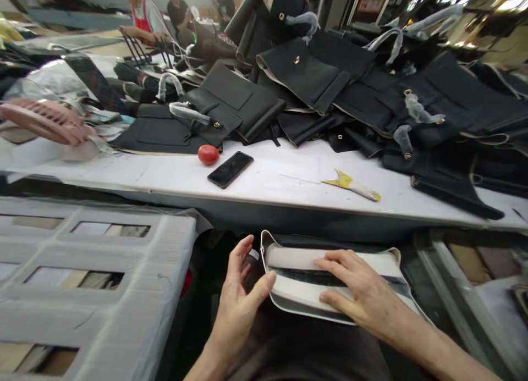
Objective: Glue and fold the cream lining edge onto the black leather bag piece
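Across my lap lies an unfinished black bag piece [289,303], with pale edges and two long white strips [295,288] along a dark gap. My right hand [350,285] rests on it, fingers stretched over the far strip and thumb on the near one. Beside the bag piece's left end is my left hand [243,296], thumb and fingers apart, holding nothing. Its thumb tip is at the piece's near left edge; whether they touch I cannot tell. A small whitish object behind the left fingers is mostly hidden.
On the white table ahead are a phone [231,169], a red round object [208,155], a yellow-headed tool [350,186] and piled black bags [305,67]. A pink fan [45,120] stands left. A wrapped crate [148,276] is at my left. People are in the background.
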Demonstrator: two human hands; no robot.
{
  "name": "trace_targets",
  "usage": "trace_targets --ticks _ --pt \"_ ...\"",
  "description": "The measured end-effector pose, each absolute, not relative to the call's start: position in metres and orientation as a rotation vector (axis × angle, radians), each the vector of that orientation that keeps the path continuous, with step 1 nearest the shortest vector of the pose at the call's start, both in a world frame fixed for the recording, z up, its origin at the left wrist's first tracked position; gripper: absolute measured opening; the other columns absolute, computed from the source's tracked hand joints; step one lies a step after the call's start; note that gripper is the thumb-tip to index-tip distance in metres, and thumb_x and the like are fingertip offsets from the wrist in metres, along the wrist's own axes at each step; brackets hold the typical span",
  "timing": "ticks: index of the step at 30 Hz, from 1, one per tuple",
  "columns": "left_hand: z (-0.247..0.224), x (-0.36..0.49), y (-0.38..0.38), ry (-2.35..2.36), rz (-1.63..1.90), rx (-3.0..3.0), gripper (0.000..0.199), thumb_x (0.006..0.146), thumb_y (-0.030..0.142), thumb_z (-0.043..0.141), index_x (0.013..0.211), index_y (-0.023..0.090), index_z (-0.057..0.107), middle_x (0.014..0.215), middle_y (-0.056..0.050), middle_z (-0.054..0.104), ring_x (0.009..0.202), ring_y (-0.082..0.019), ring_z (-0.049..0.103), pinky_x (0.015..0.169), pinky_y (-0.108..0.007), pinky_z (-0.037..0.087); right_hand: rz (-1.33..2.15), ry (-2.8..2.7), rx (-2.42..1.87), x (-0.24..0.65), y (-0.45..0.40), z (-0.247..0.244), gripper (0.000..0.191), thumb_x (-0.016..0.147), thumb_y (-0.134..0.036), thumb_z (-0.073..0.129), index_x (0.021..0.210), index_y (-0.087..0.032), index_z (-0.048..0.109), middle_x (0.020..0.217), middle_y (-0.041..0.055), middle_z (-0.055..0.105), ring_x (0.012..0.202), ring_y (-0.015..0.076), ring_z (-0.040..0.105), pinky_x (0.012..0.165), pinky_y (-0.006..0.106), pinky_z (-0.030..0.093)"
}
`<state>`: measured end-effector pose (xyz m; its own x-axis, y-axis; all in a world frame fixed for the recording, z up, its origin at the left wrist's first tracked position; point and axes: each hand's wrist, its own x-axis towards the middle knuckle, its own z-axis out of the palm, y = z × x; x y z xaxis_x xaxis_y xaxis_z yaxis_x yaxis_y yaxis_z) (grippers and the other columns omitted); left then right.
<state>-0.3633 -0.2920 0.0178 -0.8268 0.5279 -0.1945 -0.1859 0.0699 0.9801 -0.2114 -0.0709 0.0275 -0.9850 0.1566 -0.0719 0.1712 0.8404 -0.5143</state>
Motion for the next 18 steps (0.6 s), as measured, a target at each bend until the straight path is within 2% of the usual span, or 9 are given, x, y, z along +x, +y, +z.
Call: trace_targets --ticks 7,9,12,15,18 --pt "0.03 -0.337 -0.283 1.734 1.758 0.383 0.078 0.079 0.026 0.068 0.146 0.035 0.03 0.155 0.001 0.032 0.143 -0.025 0.027 0.119 -0.041 0.026 -0.816 2.991 0.261 -0.214 -0.077 0.037 0.042 0.09 -0.029 0.067 0.128 -0.025 0.051 0.126 0.0088 0.048 0.113 0.0252 0.046 0.097 0.047 0.045" --pt "0.033 -0.33 -0.279 1.846 1.718 0.424 0.077 0.08 0.025 0.066 0.147 0.037 0.029 0.156 0.002 0.029 0.144 -0.025 0.025 0.121 -0.043 0.019 -0.775 3.001 0.217 -0.215 -0.077 0.037 0.044 0.088 -0.028 0.07 0.128 -0.024 0.052 0.124 0.0089 0.049 0.111 0.0259 0.046 0.094 0.047 0.046" --pt "0.035 -0.325 -0.274 2.128 1.567 0.624 0.072 0.08 0.019 0.062 0.143 0.041 0.036 0.159 0.006 0.021 0.147 -0.022 0.015 0.123 -0.042 0.009 -0.697 3.038 0.171 -0.215 -0.076 0.034 0.048 0.085 -0.027 0.074 0.127 -0.021 0.052 0.122 0.009 0.05 0.108 0.027 0.047 0.092 0.049 0.047" --pt "0.036 -0.322 -0.276 2.178 1.483 0.727 0.068 0.079 0.016 0.06 0.139 0.042 0.043 0.16 0.007 0.016 0.148 -0.023 0.012 0.122 -0.045 0.012 -0.667 3.07 0.147 -0.214 -0.075 0.03 0.05 0.084 -0.029 0.075 0.128 -0.02 0.053 0.122 0.0097 0.051 0.106 0.028 0.047 0.091 0.049 0.048" --pt "0.039 -0.316 -0.282 2.127 1.492 0.712 0.059 0.082 0.021 0.06 0.137 0.038 0.048 0.16 0.004 0.015 0.147 -0.029 0.013 0.12 -0.051 0.017 -0.748 3.078 0.105 -0.211 -0.073 0.033 0.045 0.086 -0.032 0.072 0.126 -0.019 0.056 0.12 0.0105 0.053 0.106 0.0287 0.048 0.094 0.05 0.046"
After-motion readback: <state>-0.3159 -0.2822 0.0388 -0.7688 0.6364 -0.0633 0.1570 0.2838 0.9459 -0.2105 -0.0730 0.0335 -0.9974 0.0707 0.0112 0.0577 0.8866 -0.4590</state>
